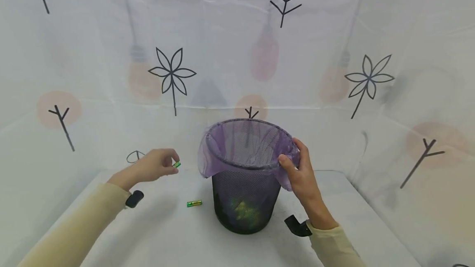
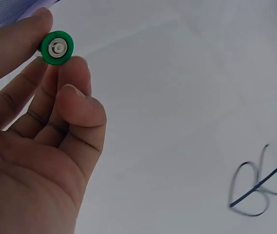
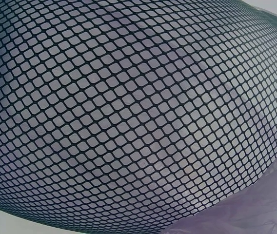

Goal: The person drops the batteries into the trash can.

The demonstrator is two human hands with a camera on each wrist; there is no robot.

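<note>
A green battery (image 1: 177, 164) is pinched between the thumb and fingertips of my left hand (image 1: 157, 166), left of the bin and above the table. In the left wrist view the battery (image 2: 58, 48) shows its round metal end. My right hand (image 1: 302, 176) grips the rim of a black mesh waste bin (image 1: 245, 193) on its right side, thumb on the lined edge. A purple bin liner (image 1: 211, 164) is folded over that rim. Something yellow-green (image 1: 243, 211) shows dimly through the mesh near the bottom. The right wrist view is filled by the mesh wall (image 3: 138, 112).
Another green and gold battery (image 1: 194, 203) lies on the white table (image 1: 159, 234), just left of the bin's base. A white cloth backdrop (image 1: 222, 32) printed with plants and lamps rises behind and at both sides.
</note>
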